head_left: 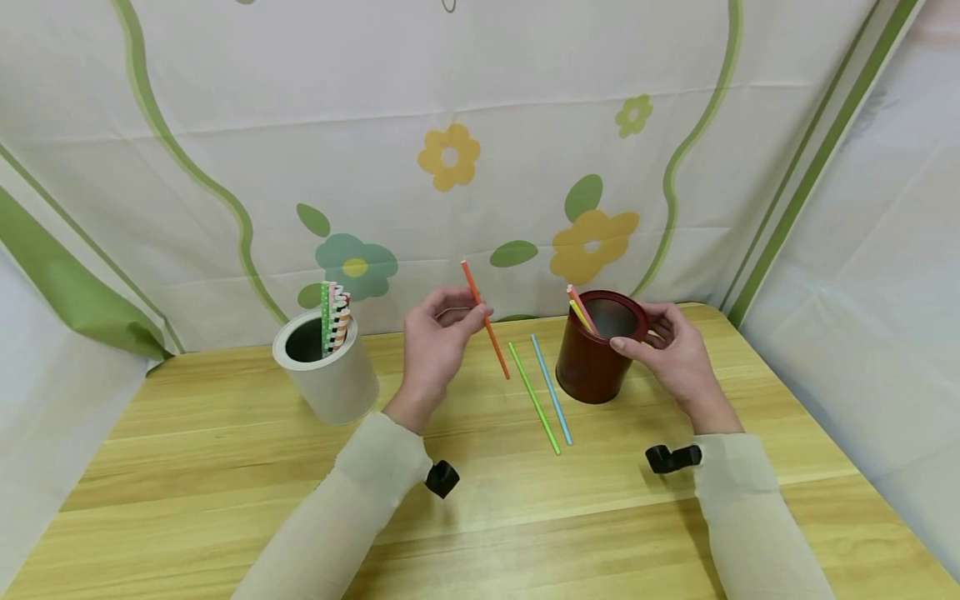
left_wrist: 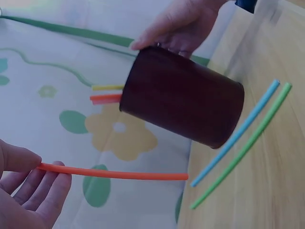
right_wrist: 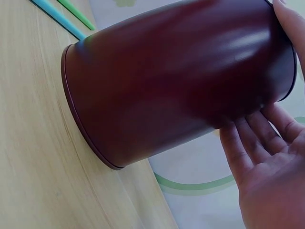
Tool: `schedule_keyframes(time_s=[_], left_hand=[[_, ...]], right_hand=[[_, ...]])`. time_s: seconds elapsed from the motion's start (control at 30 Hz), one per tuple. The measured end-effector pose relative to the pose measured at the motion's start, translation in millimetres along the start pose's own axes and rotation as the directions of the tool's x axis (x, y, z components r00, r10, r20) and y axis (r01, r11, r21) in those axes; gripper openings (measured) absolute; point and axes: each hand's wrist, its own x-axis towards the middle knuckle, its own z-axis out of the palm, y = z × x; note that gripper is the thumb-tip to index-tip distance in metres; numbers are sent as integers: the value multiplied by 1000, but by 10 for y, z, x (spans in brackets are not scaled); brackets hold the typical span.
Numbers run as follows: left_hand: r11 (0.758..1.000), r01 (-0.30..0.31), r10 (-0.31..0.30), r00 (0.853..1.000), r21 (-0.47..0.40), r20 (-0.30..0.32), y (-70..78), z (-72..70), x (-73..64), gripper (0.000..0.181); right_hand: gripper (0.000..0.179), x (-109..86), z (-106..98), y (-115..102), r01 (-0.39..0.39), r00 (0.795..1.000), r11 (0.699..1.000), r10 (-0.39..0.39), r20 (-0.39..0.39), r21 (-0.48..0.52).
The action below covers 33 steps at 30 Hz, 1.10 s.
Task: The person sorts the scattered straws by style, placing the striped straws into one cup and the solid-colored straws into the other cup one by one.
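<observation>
My left hand (head_left: 438,342) pinches an orange straw (head_left: 493,343) between thumb and fingertips, and the straw slants down over the table. In the left wrist view its lower end points past the dark red cup (left_wrist: 183,98). My right hand (head_left: 678,354) holds that cup near its rim, thumb in front and fingers round the far side. Several straws (head_left: 580,310), yellow and pinkish red, lean out of the cup's left side. Between the hands, a green straw (head_left: 534,398) and a blue straw (head_left: 551,389) lie side by side on the table.
A white cup (head_left: 341,387) stands at the left with several patterned straws (head_left: 335,321) in it. The wooden table (head_left: 495,525) backs onto a flowered curtain (head_left: 510,150), with more fabric at both sides.
</observation>
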Motion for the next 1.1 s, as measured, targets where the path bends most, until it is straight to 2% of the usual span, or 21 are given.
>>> schedule_keyframes(time_s=[0.13,0.37,0.6,0.7,0.83,1.1], left_hand=[[999,-39,40,999,-34,35,104,43,-39,21],[994,-60,66,996,-88,65,261,122,-67,21],[983,-72,83,995,-166,55,390,214,-68,18],[976,-81,92,995,-203,45,432,264,-59,22],[965,-77,94,994,-252,55,462,334,-39,27],[936,-27,56,996,-350,73,451,428,6,17]], right_hand=[[58,-1,5,-3,1,1000,1000,-1,3,2],[59,3,4,4,1,1000,1000,-1,6,7],[57,4,5,0,-1,1000,1000,0,6,3],[57,5,5,-1,-1,1000,1000,0,5,8],[59,8,-3,11,3,1000,1000,-3,9,-1],[60,4,-3,0,-2,1000,1000,3,10,-5]])
